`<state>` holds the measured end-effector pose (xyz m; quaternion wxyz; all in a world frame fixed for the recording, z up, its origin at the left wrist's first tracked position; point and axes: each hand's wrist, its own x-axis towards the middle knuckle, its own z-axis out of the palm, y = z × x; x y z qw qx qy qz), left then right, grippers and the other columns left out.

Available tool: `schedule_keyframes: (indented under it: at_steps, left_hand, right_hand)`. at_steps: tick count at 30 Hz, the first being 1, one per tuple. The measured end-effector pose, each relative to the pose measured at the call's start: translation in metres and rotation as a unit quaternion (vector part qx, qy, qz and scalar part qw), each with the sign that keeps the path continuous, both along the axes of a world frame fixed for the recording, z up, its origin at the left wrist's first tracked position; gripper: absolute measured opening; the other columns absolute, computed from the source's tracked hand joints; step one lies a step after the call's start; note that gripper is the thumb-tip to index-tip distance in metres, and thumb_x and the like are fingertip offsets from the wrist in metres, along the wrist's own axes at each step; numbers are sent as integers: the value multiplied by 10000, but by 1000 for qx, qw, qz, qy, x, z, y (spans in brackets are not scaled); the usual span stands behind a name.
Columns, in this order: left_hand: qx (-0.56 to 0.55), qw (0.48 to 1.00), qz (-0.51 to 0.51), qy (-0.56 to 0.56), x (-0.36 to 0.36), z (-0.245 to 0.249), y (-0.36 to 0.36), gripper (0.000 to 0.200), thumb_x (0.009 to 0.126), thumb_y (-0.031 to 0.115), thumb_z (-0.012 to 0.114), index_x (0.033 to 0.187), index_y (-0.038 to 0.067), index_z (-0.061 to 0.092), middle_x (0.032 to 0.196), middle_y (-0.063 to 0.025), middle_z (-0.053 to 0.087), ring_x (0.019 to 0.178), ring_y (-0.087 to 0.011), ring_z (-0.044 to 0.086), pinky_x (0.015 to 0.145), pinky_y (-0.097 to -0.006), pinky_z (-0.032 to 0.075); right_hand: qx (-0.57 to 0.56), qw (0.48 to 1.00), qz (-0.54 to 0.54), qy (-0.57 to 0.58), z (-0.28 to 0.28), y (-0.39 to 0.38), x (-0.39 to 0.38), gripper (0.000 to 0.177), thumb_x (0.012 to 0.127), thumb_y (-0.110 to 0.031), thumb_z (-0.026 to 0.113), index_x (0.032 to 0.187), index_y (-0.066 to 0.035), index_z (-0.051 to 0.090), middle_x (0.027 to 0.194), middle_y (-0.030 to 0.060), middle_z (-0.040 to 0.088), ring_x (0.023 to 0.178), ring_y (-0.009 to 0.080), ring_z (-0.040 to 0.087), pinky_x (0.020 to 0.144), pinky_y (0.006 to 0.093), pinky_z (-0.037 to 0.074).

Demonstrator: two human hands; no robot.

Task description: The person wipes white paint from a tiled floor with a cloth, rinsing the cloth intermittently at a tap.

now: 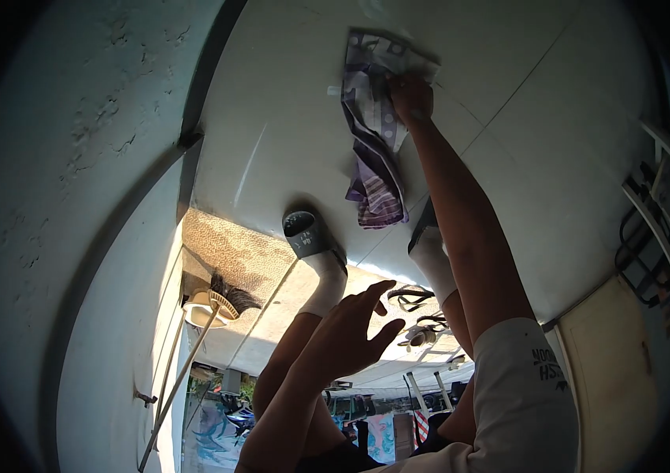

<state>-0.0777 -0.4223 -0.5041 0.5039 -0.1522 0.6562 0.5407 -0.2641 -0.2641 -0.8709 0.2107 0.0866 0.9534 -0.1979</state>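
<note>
Purple cloth, dotted, striped, rumpled; right hand atop

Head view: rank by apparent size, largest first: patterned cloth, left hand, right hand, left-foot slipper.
1. patterned cloth
2. left hand, closer to the camera
3. right hand and left-foot slipper: both smaller, too alike to rank

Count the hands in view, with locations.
2: right hand on the purple patterned cloth, over the floor; left hand empty, in front of the legs. No others show.
</note>
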Motion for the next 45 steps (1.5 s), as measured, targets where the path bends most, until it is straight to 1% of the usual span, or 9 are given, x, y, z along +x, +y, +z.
schedule_keyframes:
  at_steps: [8,10,12,13,15,19,24,31,45]
  left_hand:
    - [-81,992,98,-25,13,-15,-2,486,955,263,664,1350,33,499,1066,-180,693,1108,-332,655,995,-429,478]
    - [-81,992,66,-68,12,-14,-7,479,960,269,654,1346,31,500,1061,-182,695,1131,-337,646,1012,-434,467]
    - [-81,993,47,-65,10,-14,-7,490,964,281,648,1354,28,495,1062,-183,697,1155,-340,636,1022,-433,458]
    - [-72,993,63,-65,9,-13,-6,493,962,273,652,1358,27,492,1066,-182,698,1159,-337,635,1026,-429,455]
    - [-51,993,86,-57,6,-9,-4,504,956,244,664,1370,19,482,1064,-180,702,1150,-327,642,1028,-424,450]
    - [-40,995,67,-67,7,-8,-11,508,943,227,681,1359,13,482,1060,-165,708,1133,-323,651,1033,-423,447]
    - [-68,994,57,-67,9,-7,-21,505,945,270,669,1359,45,487,1043,-158,711,1104,-337,662,1007,-451,470]
    - [-56,993,82,-71,16,-7,-24,485,954,293,656,1357,71,501,1032,-169,708,1087,-343,669,1009,-463,476]
    - [-73,994,43,-65,42,0,-26,491,955,289,655,1373,84,502,1027,-152,707,1033,-331,683,988,-450,493]
  right_hand:
    - [-11,995,-36,-93,25,10,126,360,895,-411,671,867,-52,683,863,208,704,862,414,680,741,523,520]
    - [-5,987,-20,-158,43,4,117,344,882,-360,698,1032,-52,672,1017,215,698,968,401,663,821,482,524]
    - [-72,989,34,128,50,-4,122,536,891,-309,691,1314,-14,547,1337,256,563,1226,410,546,1007,495,451]
    - [-72,988,35,129,44,-8,128,536,891,-309,691,1314,-14,547,1337,256,563,1226,410,546,1007,495,451]
    - [47,983,167,60,38,-21,137,743,921,-324,653,1492,33,338,1571,248,286,1375,498,332,1141,542,321]
    - [53,987,135,68,17,-50,97,720,961,-391,565,1507,21,341,1621,230,198,1439,516,227,1183,594,215]
    - [32,977,161,136,10,-71,6,669,933,-374,593,1474,-25,411,1585,222,302,1418,484,306,1171,570,257]
    - [-6,969,245,19,45,-21,145,715,912,-371,603,1499,-28,380,1594,203,307,1455,472,274,1189,542,251]
    - [13,962,235,138,27,-37,69,632,931,-336,588,1487,-89,415,1555,152,394,1412,410,366,1163,567,269]
